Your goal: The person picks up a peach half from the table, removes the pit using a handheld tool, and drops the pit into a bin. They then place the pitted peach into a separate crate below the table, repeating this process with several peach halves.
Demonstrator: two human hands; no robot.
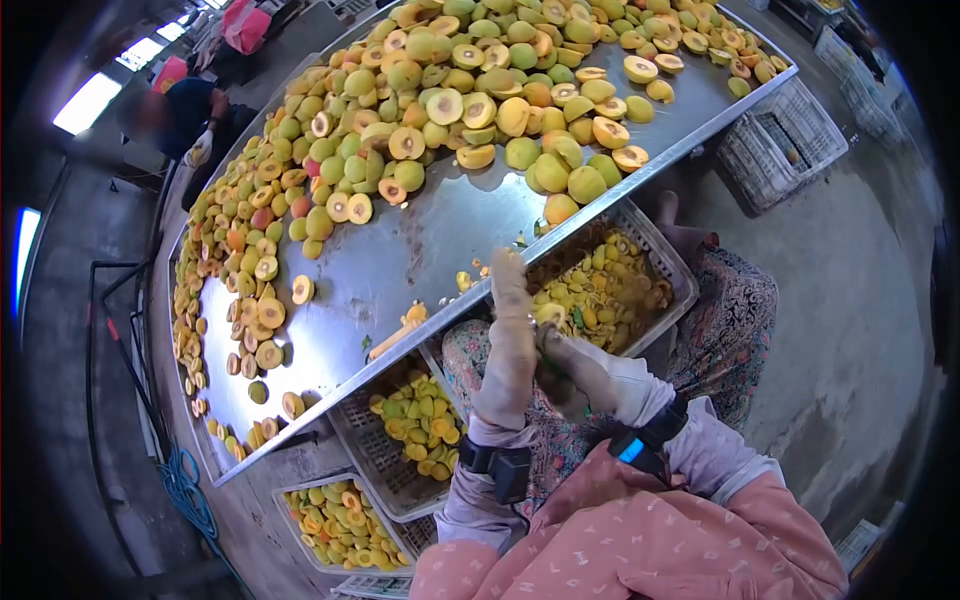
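Observation:
My left hand point(510, 345), in a soiled pale glove, reaches up to the metal table's front edge. Its fingers are blurred, and whatever they may hold does not show. Lower and to the right, my right hand point(585, 375), gloved too, is closed with its fingertips towards the left hand. Something dark by those fingertips is too smeared to name. Just beyond the hands stands a crate point(683, 268) with yellow fruit pieces point(600, 290), which look like peach. Small yellow scraps point(465, 280) lie on the table beside my left hand.
Many whole and halved peaches point(440, 105) are heaped across the metal table point(450, 215). A tan stick-like thing point(390, 343) lies at its front edge. Crates of fruit point(420, 425) point(340, 525) stand below left; another crate point(785, 140) stands right. A person point(195, 115) works across the table.

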